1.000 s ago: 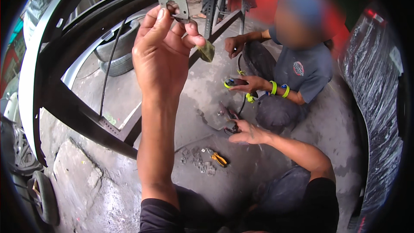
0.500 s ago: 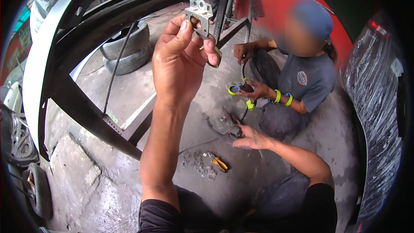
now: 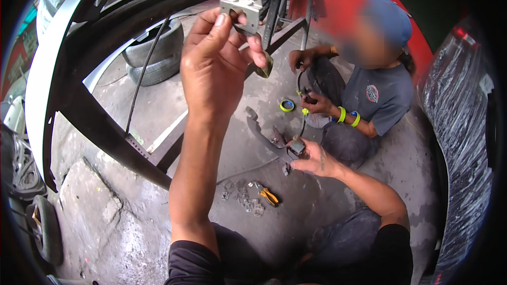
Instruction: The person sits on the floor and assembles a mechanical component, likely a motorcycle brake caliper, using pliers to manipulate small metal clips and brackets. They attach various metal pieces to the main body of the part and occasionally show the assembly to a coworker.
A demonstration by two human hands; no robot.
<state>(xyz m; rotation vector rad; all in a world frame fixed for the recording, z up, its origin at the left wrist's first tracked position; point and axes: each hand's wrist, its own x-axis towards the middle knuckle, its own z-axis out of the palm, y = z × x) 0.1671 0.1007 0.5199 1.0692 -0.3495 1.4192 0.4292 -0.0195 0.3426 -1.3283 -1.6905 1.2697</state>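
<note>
Raised at the top centre, my left hand (image 3: 214, 68) pinches a silver metal bracket (image 3: 242, 8) with holes and a long flat arm, partly cut off by the upper edge. A small olive-gold metal piece (image 3: 266, 67) sticks out among the lower fingers of the same hand. Lower and to the right, my right hand (image 3: 317, 159) grips a small dark block-shaped part (image 3: 297, 146); its kind is unclear. Just beyond that hand, a dark curved strip (image 3: 262, 134) lies on the floor.
Several small metal clips (image 3: 248, 201) lie beside orange-handled pliers (image 3: 269, 197). A crouching person (image 3: 377, 92) in a blue cap works at the right, near a yellow-and-blue tape roll (image 3: 287, 106). Stacked tyres (image 3: 153, 60) stand behind a dark curved car panel (image 3: 105, 142).
My left hand has lifted the bracket slightly up and left. My right hand has turned, showing more of the block-shaped part. The other person's hand has let go of the tape roll.
</note>
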